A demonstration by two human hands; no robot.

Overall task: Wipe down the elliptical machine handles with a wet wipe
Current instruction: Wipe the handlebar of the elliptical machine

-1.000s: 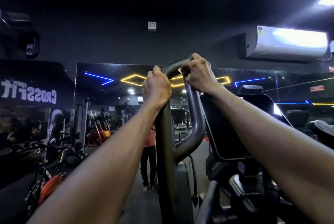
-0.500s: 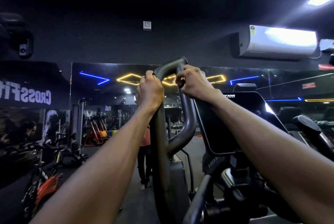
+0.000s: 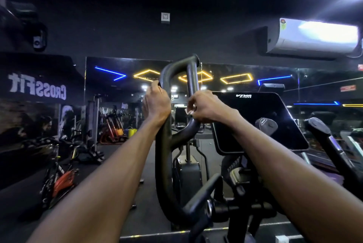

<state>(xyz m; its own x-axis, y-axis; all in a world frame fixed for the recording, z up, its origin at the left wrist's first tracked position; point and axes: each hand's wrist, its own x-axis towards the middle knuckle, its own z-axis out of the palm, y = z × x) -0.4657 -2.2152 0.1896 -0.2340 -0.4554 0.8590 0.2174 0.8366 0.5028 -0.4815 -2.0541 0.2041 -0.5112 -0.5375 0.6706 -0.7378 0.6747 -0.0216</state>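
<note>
Dark metal handle loop, head view: both hands have slid down from its top bend. Left hand wraps the outer bar; right hand pinches what looks like the wet wipe at the inner bar's lower curve. Top likely wiped.

Both bare arms stretch forward and up. Left hand is curled into a tight fist; right hand sits just beside it, fingers pinched together.
</note>
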